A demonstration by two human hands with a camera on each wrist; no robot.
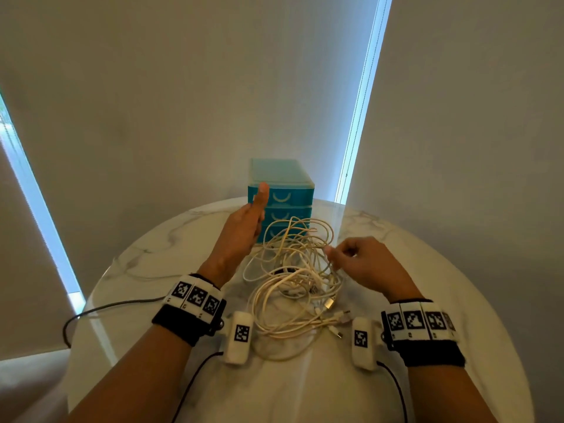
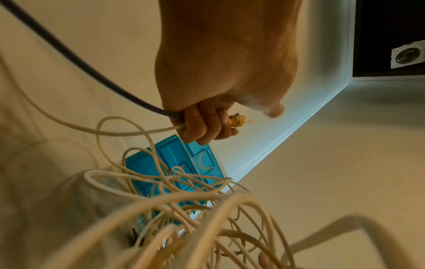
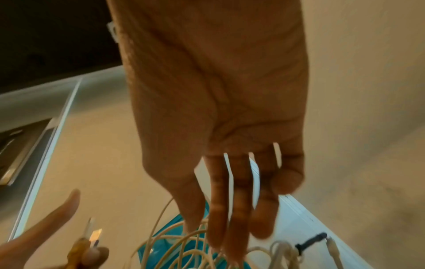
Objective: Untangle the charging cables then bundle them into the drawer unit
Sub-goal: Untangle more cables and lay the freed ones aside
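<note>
A tangle of white charging cables [image 1: 293, 285] lies on the round marble table [image 1: 152, 239], in front of a teal three-drawer unit [image 1: 290, 193] with all drawers shut. My left hand [image 1: 259, 215] is raised beside the unit. In the left wrist view its fingers [image 2: 202, 127] curl round a dark cable [image 2: 69, 52] and a white cable with a yellowish plug [image 2: 238, 121]; the thumb sticks out. My right hand [image 1: 329, 251] reaches into the tangle from the right and pinches a white strand. The right wrist view is blurred, with the fingertips [image 3: 218, 236] down among the loops [image 3: 184, 251].
Several loose plug ends [image 1: 332, 319] lie at the front of the pile, between my wrists. A grey cable [image 1: 100, 309] trails over the table's left edge. Walls and window blinds stand close behind the drawer unit.
</note>
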